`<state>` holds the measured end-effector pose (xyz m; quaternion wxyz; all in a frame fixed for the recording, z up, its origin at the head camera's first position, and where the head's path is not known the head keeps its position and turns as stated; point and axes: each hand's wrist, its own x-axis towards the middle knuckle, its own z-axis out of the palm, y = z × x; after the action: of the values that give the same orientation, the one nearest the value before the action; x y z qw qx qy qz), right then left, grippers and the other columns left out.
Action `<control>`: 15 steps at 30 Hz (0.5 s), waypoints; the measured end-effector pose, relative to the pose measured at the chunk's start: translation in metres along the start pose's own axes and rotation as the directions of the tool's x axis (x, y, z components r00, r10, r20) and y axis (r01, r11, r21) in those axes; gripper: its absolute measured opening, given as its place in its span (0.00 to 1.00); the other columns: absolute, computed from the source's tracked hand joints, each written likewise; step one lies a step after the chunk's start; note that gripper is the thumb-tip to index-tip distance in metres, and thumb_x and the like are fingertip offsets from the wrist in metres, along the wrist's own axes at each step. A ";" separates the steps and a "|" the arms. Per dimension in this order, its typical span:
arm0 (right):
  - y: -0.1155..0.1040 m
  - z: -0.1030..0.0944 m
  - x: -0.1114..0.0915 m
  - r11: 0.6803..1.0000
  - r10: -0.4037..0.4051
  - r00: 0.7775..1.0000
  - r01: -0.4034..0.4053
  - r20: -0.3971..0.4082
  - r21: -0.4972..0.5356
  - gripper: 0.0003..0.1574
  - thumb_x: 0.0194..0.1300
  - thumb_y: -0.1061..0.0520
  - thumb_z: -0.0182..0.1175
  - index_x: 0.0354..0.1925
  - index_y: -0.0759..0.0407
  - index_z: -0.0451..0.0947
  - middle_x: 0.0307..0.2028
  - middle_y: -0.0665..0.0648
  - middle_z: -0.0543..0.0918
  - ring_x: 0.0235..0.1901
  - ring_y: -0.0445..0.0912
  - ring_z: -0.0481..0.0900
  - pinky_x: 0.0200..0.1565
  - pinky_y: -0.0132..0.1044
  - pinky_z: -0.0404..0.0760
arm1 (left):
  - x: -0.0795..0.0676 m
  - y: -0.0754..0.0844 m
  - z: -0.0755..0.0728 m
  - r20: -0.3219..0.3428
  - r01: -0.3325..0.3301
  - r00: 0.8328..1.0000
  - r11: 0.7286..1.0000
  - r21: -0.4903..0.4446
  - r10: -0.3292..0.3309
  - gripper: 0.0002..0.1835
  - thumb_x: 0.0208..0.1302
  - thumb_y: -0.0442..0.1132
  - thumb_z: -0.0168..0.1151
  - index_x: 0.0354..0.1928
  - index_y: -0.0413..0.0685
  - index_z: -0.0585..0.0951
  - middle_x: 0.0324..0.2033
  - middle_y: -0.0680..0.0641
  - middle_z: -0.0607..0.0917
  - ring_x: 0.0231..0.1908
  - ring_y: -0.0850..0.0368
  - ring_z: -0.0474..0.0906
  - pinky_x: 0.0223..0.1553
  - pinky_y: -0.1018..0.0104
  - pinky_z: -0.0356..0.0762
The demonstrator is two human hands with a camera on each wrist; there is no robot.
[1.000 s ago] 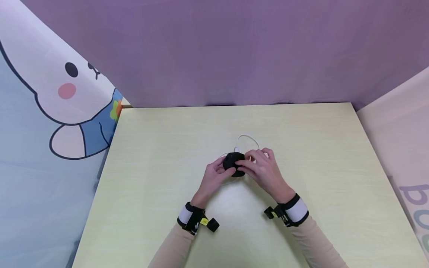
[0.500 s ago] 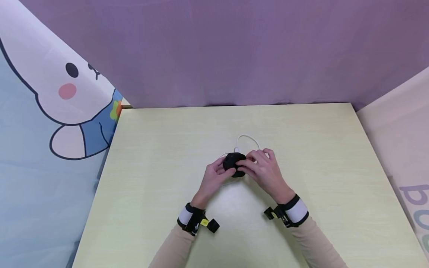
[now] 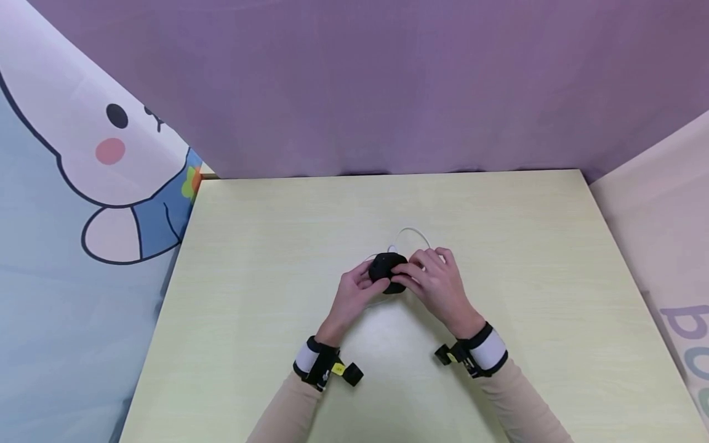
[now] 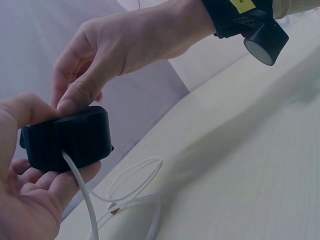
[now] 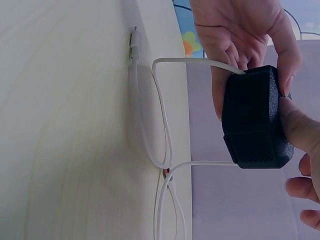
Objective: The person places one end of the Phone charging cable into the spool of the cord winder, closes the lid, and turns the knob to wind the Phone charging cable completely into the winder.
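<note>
A faceted black cable winder (image 3: pixel 382 266) is held up between both hands over the table, with white cable (image 5: pixel 200 60) coming out of two opposite sides. My left hand (image 3: pixel 354 289) grips it from the left, thumb on the upper face and fingers underneath, as the left wrist view shows. My right hand (image 3: pixel 440 283) reaches in from the right; its thumb and curled index finger pinch at the winder's upper face. In the right wrist view, the right thumb (image 5: pixel 297 125) lies close beside the left thumb. The winder's top is partly covered by the fingers.
The cable hangs in loops by the pale wooden table (image 3: pixel 266 258), and a white plug (image 5: pixel 134 42) ends one length. A purple curtain (image 3: pixel 388 86) stands behind the table, with a cartoon-printed cloth (image 3: pixel 138 184) at left. Both wrists wear strapped cameras.
The cable loop behind the winder has become lower and shifted slightly right. Both hands keep nearly the same place, with the right fingers moving only a little.
</note>
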<state>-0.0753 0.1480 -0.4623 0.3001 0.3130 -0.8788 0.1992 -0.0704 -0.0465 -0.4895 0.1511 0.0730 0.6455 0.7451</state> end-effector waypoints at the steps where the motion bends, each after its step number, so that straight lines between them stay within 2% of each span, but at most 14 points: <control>1: 0.000 0.000 0.000 1.000 0.004 1.000 -0.004 -0.004 0.000 0.12 0.52 0.47 0.67 0.34 0.50 0.85 0.27 0.50 0.74 0.28 0.45 0.72 0.42 0.49 0.69 | 0.000 0.000 0.000 -0.002 -0.007 1.000 1.000 0.004 0.007 0.28 0.61 0.38 0.62 0.64 0.41 0.70 0.49 0.35 0.81 0.44 0.53 0.81 0.43 0.69 0.80; 9: -0.004 0.001 0.001 1.000 0.022 0.999 -0.022 -0.031 0.001 0.11 0.53 0.47 0.67 0.32 0.52 0.84 0.25 0.50 0.73 0.26 0.46 0.70 0.39 0.47 0.69 | 0.000 -0.002 0.000 -0.007 -0.038 0.999 0.999 0.018 0.038 0.29 0.61 0.40 0.62 0.64 0.41 0.70 0.48 0.35 0.82 0.44 0.52 0.81 0.44 0.67 0.80; 15: -0.006 0.003 0.000 1.000 0.026 0.999 -0.027 -0.047 -0.007 0.12 0.53 0.47 0.68 0.31 0.53 0.83 0.24 0.50 0.72 0.25 0.47 0.69 0.36 0.46 0.69 | -0.001 -0.002 0.000 -0.012 -0.037 0.999 0.999 0.010 0.038 0.28 0.61 0.40 0.63 0.63 0.41 0.71 0.49 0.35 0.82 0.44 0.53 0.81 0.45 0.66 0.79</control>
<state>-0.0727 0.1421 -0.4631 0.3193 0.2954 -0.8763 0.2072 -0.0695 -0.0464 -0.4912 0.1328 0.0813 0.6484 0.7452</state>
